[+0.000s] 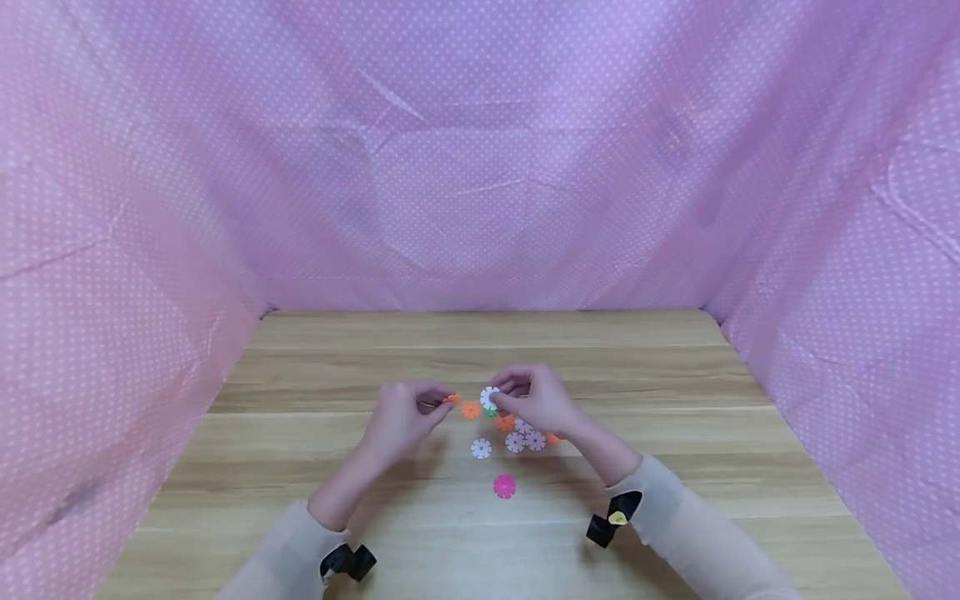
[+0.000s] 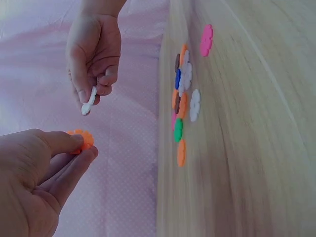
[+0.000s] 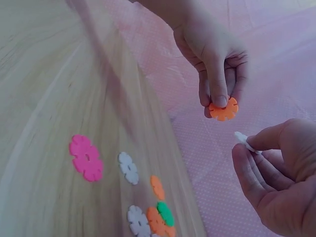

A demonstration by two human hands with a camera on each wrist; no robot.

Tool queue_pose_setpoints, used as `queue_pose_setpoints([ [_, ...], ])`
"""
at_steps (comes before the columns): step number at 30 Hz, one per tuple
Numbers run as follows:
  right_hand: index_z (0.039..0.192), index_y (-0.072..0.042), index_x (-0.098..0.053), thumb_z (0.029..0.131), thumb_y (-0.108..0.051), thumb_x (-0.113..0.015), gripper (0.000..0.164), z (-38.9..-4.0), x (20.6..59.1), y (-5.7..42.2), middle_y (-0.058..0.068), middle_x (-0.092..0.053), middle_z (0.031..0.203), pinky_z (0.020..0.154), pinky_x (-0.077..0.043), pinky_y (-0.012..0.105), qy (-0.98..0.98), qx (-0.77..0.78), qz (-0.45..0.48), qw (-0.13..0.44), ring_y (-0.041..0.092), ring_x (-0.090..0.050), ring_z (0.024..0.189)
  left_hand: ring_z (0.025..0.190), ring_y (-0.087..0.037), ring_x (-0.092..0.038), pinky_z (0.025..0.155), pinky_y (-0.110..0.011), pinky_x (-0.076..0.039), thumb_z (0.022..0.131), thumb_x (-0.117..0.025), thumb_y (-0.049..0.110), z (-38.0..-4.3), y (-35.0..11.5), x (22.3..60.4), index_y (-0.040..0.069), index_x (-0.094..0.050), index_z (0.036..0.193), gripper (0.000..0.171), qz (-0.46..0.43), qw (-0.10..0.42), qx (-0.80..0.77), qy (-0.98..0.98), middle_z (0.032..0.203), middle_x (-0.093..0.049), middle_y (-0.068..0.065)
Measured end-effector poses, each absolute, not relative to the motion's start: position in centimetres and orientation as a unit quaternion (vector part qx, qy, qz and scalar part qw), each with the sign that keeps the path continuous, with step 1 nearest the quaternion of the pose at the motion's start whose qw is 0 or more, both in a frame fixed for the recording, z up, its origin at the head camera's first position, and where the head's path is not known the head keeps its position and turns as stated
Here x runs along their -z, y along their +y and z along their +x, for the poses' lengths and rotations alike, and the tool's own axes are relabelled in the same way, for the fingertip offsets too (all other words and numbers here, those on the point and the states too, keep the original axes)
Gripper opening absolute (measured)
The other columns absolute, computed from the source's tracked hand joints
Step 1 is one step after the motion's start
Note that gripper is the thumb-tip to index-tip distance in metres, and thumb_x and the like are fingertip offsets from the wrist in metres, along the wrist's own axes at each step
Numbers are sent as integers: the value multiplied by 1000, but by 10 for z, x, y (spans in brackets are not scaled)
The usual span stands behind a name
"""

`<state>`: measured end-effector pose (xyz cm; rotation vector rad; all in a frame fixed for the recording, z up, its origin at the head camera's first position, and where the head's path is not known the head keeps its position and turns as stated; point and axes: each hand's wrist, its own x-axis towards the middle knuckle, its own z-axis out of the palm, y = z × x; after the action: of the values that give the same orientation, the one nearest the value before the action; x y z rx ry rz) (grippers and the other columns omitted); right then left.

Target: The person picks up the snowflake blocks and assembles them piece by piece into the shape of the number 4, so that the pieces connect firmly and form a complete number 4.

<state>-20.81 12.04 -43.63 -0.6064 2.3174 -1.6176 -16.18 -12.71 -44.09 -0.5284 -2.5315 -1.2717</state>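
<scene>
My left hand [image 1: 400,421] pinches an orange notched plastic disc [image 3: 224,109] between thumb and fingers, held above the table. Facing it, my right hand [image 1: 542,400] pinches a white notched disc [image 1: 489,397] by its edge. A gap separates the two discs in both wrist views. Beneath the hands lie loose discs of the same flower-like kind: an orange one [image 2: 181,152], a green one [image 2: 178,130], a white one [image 1: 482,448] and, nearer the body, a pink one [image 1: 504,486]. In the head view the right hand partly hides the pile.
Several more discs overlap in a small pile, among them white [image 1: 535,440], blue [image 2: 177,79] and brown [image 2: 177,62] ones. The wood-grain table [image 1: 300,467] is enclosed by pink dotted cloth [image 1: 480,208] at the back and sides. Each wrist wears a black camera.
</scene>
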Motion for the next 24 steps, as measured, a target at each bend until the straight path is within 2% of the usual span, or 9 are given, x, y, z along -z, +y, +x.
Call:
queue_pose_setpoints([
  [2,114,3,-75,96,-3,-75,19,-207,433,121,20,-79,97,81,-70,54,784,573,-200,131,52,-75,92,80,-14,-81,71,-18,-67,88,-86,4,-161,-126,439,10,-84,99,13,-190,140,434,-869,93,-84,-5],
  [7,116,5,-75,97,-3,-74,20,-205,429,120,22,-80,98,73,-71,34,777,584,-200,125,53,-75,91,79,-15,-81,70,-14,-65,88,-86,4,-159,-122,438,8,-84,97,10,-204,168,428,-865,91,-83,-6],
  [9,116,6,-75,97,-3,-74,20,-204,428,120,23,-80,98,71,-70,29,772,590,-201,122,54,-75,90,78,-15,-81,70,-13,-64,89,-86,4,-159,-120,437,7,-84,96,9,-203,175,426,-864,91,-83,-7],
  [12,116,5,-76,97,-3,-75,20,-205,428,120,22,-80,98,70,-70,29,769,595,-201,123,51,-76,88,78,-16,-81,70,-12,-63,89,-85,4,-159,-118,438,6,-83,96,7,-200,176,428,-864,91,-83,-8],
  [14,116,5,-76,97,-4,-75,20,-205,429,120,22,-80,98,70,-70,28,768,594,-201,125,40,-79,83,78,-16,-81,70,-11,-63,89,-85,4,-159,-117,438,6,-83,96,7,-197,175,428,-865,91,-83,-9],
  [17,117,5,-75,98,-5,-75,21,-206,429,120,21,-79,99,70,-70,28,768,595,-198,130,39,-79,84,78,-17,-81,70,-11,-63,88,-86,3,-160,-116,439,6,-83,95,8,-200,179,427,-864,91,-83,-9],
  [21,119,5,-75,98,-4,-74,23,-207,427,118,22,-79,100,72,-70,29,764,603,-191,132,51,-76,89,77,-17,-81,70,-11,-63,88,-86,4,-163,-115,437,6,-83,96,8,-210,189,423,-861,90,-83,-9],
  [24,119,5,-74,98,-3,-74,23,-208,427,117,22,-79,100,74,-71,32,762,606,-187,131,49,-77,88,78,-17,-81,70,-11,-64,89,-86,5,-164,-115,436,6,-83,96,8,-211,191,421,-861,91,-83,-9],
])
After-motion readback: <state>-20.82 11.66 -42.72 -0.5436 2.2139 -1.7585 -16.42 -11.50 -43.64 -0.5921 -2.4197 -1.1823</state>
